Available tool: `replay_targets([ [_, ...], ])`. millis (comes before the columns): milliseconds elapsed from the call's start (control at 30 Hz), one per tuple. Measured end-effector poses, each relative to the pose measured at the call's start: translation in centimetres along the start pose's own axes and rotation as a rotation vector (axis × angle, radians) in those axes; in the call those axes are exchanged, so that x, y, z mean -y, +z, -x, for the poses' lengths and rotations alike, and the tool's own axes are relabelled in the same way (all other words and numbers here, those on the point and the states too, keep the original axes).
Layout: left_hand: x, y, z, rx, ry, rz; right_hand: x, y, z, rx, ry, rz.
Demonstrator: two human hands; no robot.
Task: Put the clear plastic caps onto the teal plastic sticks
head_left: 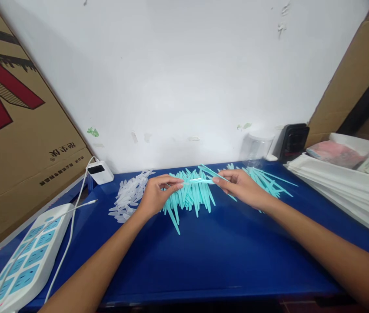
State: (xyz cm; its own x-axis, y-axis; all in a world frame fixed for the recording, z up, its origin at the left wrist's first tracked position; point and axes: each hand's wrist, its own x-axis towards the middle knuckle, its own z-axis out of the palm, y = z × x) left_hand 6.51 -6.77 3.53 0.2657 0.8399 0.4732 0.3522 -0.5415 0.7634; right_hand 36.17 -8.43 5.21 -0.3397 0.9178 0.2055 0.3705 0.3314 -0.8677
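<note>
"Turquoise stick (204,181), the held one: where is it, and how does it run?"

"Above the middle pile (191,199), crosswise, its length running left to right."

"And who's gripping?"

"The left hand (154,194) is pinched on its clear-looking left end; the right hand (242,186) clamps the other, a second stick (207,170) slanting off leftward."

"The pale pieces (130,195)?"

"Left of the pile, nearer the left hand."

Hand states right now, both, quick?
Left hand: closed, fingertips pinching a slim, clear plastic piece.
Right hand: closed, holding slim, pointed teal plastic sticks.
</note>
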Motion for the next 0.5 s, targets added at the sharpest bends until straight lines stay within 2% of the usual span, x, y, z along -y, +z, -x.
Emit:
replay_targets([
  [200, -0.32, 0.63, 0.36, -0.124, 0.019, 0.032, -0.26, 0.15, 0.17, 0.059, 0.076, -0.093],
  [500, -0.83, 0.78, 0.73, -0.158, 0.183, -0.054, -0.46, 0.44, 0.0, 0.147, 0.241, -0.437],
])
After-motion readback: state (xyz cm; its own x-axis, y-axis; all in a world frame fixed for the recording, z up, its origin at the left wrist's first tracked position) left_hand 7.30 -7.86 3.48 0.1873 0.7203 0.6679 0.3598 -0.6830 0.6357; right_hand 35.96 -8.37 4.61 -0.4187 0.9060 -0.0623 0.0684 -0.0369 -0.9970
